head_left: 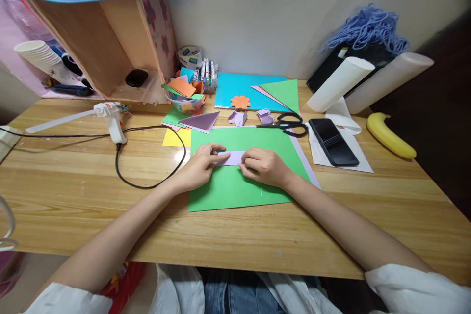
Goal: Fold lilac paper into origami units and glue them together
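A narrow strip of light purple paper [231, 158] lies across the green sheet [235, 189] in front of me. On its left end rests my left hand [202, 164], index finger stretched along the paper and the other fingers partly curled. The strip's right end is pinched in my right hand [263, 164], whose fingers are bent together. Just beyond the sheet's far edge stand two small folded purple paper pieces [238, 117], with an orange paper flower [240, 102] behind them. Black-handled scissors [290, 124] lie to their right. A folded purple paper triangle [201, 121] is on the left.
At left are a white glue gun [112, 122] and its looping black cord [147, 187]. A bowl of paper scraps [184, 100] stands by the wooden box [121, 34]. On the right lie a phone [333, 142], paper rolls [340, 83] and a banana [390, 136].
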The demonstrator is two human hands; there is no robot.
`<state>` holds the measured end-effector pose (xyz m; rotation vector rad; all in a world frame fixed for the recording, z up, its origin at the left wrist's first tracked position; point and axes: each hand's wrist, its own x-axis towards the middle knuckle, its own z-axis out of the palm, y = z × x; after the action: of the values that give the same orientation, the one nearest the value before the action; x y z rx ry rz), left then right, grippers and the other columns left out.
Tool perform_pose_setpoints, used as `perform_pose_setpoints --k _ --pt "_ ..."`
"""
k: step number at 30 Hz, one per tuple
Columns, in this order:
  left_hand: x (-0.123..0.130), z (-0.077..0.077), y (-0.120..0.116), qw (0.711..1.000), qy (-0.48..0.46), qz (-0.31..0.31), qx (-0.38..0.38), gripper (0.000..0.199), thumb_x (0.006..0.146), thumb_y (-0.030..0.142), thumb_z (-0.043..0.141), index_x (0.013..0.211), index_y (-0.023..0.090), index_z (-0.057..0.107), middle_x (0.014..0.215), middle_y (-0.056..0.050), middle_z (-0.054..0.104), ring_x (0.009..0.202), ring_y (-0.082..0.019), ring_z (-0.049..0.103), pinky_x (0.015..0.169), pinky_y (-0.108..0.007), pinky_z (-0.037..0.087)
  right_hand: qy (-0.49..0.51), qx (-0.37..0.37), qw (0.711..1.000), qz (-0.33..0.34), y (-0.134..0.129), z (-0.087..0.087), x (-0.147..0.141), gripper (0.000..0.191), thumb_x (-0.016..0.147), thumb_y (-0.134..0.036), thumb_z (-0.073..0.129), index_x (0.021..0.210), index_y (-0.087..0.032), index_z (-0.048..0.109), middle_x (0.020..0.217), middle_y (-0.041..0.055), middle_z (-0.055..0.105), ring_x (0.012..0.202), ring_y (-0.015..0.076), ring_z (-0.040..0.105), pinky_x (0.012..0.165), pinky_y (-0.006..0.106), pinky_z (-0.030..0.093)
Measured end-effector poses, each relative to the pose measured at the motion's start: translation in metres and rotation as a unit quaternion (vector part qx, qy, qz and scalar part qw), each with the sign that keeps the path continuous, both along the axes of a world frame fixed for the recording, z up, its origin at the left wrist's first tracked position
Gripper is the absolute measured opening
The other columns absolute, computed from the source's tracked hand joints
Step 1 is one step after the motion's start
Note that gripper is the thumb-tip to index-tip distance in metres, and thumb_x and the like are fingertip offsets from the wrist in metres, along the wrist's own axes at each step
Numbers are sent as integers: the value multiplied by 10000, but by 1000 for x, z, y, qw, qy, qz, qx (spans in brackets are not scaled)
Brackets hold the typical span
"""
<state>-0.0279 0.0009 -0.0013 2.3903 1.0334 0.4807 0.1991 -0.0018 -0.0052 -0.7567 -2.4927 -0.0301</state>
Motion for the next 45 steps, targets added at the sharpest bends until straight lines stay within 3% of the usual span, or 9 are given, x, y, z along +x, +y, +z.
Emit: perform_pose_setpoints --k 5,11,14,19,22,25,30,34,45 --pt "1 2 -2 1000 7 3 -6 532 806 13 374 1203 340 509 1231 -48 462 1039 -197 455 901 -398 395 21 -13 1000 -3 1 -2 4 253 840 -171 467 596 -176 535 681 36 632 615 122 553 557 248 421" --pt "2 10 -7 999 36 -9 4 545 833 26 337 1258 351 442 1268 -19 452 1085 -201 419 919 -393 366 2 -50 998 -27 0 -2 3 111 831 -229 509 889 -173 586 859 53 652 780 164 575 652 278 449" --pt "5 15 -10 998 49 -3 29 475 855 95 379 1263 331 440 1255 -19 477 1090 -212 419 900 -393 365 -21 -24 999 -14 0 -2 -1 111 842 -196 492 883 -169 591 880 47 655 770 158 571 653 276 449" --pt "12 13 -11 992 45 19 114 288 859 299 489 1131 249 570 1114 -47 588 1012 -224 473 845 -385 353 -12 21 999 -21 -1 -4 -5 114 850 -162 472 817 -157 581 820 55 661 734 163 575 626 278 445" --pt "14 9 -11 991 7 22 135 226 882 281 456 1019 218 625 991 -42 647 918 -192 515 829 -358 343 42 -29 998 -28 -4 -2 -6 93 850 -169 471 839 -156 562 810 67 642 749 164 570 644 279 451" --pt "16 10 -14 994 -55 37 83 226 886 283 446 905 173 643 876 -41 665 825 -163 543 786 -309 366 121 -116 985 -38 -7 0 -7 74 848 -175 467 840 -170 540 807 59 605 723 150 550 641 274 453" --pt "18 17 -20 977 -138 113 -114 293 866 350 440 822 152 651 744 -13 642 677 -132 537 617 -228 382 173 -178 969 -13 -9 1 -6 115 834 -162 469 921 -188 541 852 53 585 723 144 536 648 277 453" --pt "18 21 -19 956 -157 152 -198 347 831 409 462 781 129 660 673 2 602 626 -123 490 539 -209 334 146 -163 976 -3 -9 1 -6 161 821 -160 490 974 -182 536 840 52 597 751 159 526 695 297 442" --pt "19 19 -20 932 -192 113 -286 341 800 433 506 841 151 693 805 -13 675 740 -154 554 638 -217 391 53 -66 996 -27 -9 -3 -5 109 855 -200 469 855 -156 569 775 62 630 723 165 526 642 275 408"
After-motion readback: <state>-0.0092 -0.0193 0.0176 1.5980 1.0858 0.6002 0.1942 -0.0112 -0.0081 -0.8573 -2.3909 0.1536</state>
